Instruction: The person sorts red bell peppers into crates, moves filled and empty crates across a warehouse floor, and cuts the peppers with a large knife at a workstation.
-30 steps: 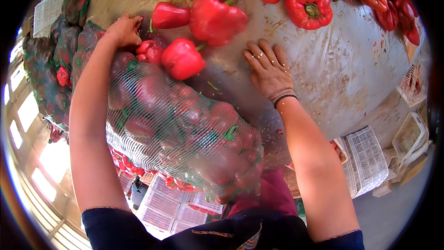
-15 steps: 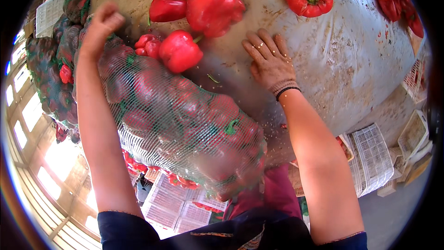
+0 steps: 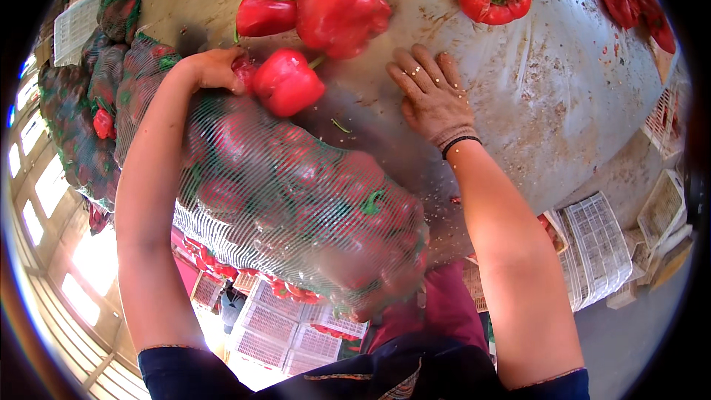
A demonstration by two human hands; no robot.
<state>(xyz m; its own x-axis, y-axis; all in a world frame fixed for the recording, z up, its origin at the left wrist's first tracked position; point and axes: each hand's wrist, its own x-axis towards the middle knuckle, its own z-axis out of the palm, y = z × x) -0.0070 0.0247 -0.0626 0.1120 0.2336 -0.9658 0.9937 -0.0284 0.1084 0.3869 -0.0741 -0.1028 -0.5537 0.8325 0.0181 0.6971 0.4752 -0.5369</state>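
I am watching the bagging step: the left hand (image 3: 211, 68) is gripping the mouth of the mesh sack (image 3: 296, 200), fingers closed on the netting and holding it open at the table (image 3: 563, 89) edge, while a loose pepper (image 3: 287, 83) is sitting right at that opening, touching the hand. The sack is bulging with red peppers and hanging off the table's near edge against my body. The right hand (image 3: 433, 96) is lying flat on the grimy metal, fingers spread, holding nothing, just beside the big pepper (image 3: 341, 15) and well short of the row at the far rim. I judge the next move needs the mouth kept wide and that pepper nudged inside without spilling.
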